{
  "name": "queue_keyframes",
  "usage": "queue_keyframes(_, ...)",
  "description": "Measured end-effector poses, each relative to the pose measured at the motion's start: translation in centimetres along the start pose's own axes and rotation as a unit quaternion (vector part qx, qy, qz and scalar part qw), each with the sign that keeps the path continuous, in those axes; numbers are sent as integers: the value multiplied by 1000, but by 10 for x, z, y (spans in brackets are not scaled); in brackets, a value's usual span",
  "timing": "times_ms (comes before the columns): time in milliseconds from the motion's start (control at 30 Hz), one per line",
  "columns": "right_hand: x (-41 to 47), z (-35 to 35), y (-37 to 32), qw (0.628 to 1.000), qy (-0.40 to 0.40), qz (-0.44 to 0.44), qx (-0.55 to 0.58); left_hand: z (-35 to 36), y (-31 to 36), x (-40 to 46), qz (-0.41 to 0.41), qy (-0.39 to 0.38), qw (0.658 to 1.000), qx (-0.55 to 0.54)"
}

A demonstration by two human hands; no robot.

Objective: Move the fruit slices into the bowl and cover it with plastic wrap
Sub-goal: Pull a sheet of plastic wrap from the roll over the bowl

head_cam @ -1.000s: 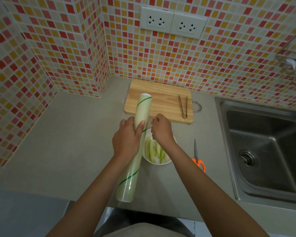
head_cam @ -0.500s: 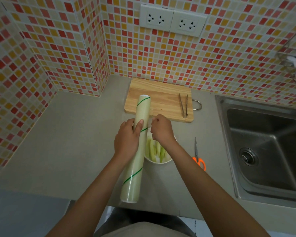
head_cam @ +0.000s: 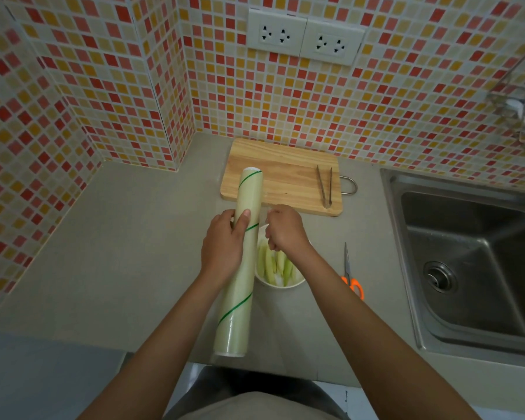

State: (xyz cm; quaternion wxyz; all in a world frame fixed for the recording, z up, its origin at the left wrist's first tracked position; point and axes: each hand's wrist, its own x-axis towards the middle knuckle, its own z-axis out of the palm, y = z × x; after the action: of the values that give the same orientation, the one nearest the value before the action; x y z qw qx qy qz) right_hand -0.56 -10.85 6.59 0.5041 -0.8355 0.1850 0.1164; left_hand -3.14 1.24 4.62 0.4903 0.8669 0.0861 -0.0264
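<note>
Left hand [head_cam: 223, 248] wraps around the middle of the plastic wrap roll [head_cam: 240, 262], thumb laid along its top. The roll is held lengthwise, far end over the near edge of the cutting board [head_cam: 279, 174], near end out past the worktop [head_cam: 119, 253] edge. A green stripe spirals along it.

Right hand [head_cam: 285, 228] sits just right of the roll, fingers curled above the bowl [head_cam: 281, 284]; it seems to pinch the film's loose edge, but the film itself is too clear to make out. Hands are close together, not touching.

The white bowl stands on the worktop between the forearms, just right of the roll. Pale green fruit slices [head_cam: 273, 265] stand inside it, uncovered.

Metal tongs [head_cam: 325, 186] lie on the right part of the board. Orange-handled scissors [head_cam: 350, 274] lie on the worktop right of the bowl. Steel sink [head_cam: 467, 262] at far right. Double wall socket [head_cam: 305, 37] on mosaic tiles above.
</note>
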Motion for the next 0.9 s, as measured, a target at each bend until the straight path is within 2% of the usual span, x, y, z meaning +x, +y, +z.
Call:
queue_keyframes(167,-9,11,3,999,-31,10,-1,2,0,0,5,16,1000,15)
queue_keyframes(300,-8,17,1,1000,-7,-1,0,4,3,-1,11,17,1000,16)
queue_keyframes(400,-6,9,-1,1000,-19,5,-6,2,0,0,10,9,1000,1)
queue_keyframes(700,-9,0,8,999,-17,-37,-8,1,-3,1,2,-19,999,-36)
queue_keyframes(900,-10,-1,12,993,33,-100,-54,2,-2,2,4,-20,999,-33)
